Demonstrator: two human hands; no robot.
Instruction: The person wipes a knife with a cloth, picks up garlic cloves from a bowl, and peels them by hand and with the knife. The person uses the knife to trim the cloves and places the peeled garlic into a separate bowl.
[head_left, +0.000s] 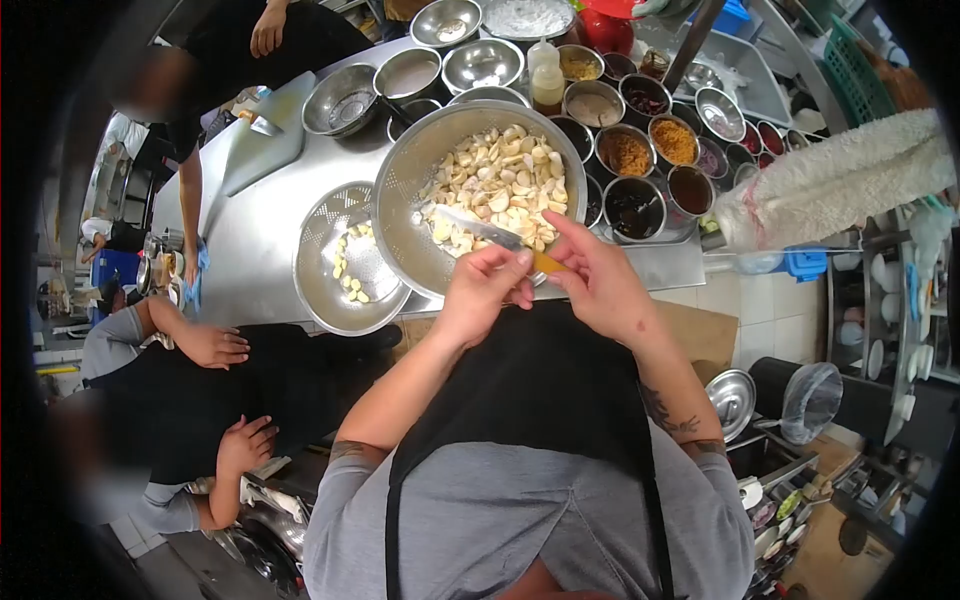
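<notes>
My hands meet at the near rim of a large steel bowl [400, 190] full of peeled garlic cloves [500, 185]. My right hand [600, 285] grips the yellow handle of a small knife [478, 230], whose blade points left over the cloves. My left hand [485, 285] is closed right beside it with its fingertips at the handle; something small may be pinched there, but I cannot tell. A perforated steel colander [320, 270] with a few cloves sits left of the bowl.
Several small steel tubs of spices and sauces [640, 150] stand behind and right of the bowl, with a squeeze bottle [546, 80] and empty bowls [410, 75] farther back. Other people sit and stand at the left of the steel counter [250, 230]. A bagged bin [808, 400] is at right.
</notes>
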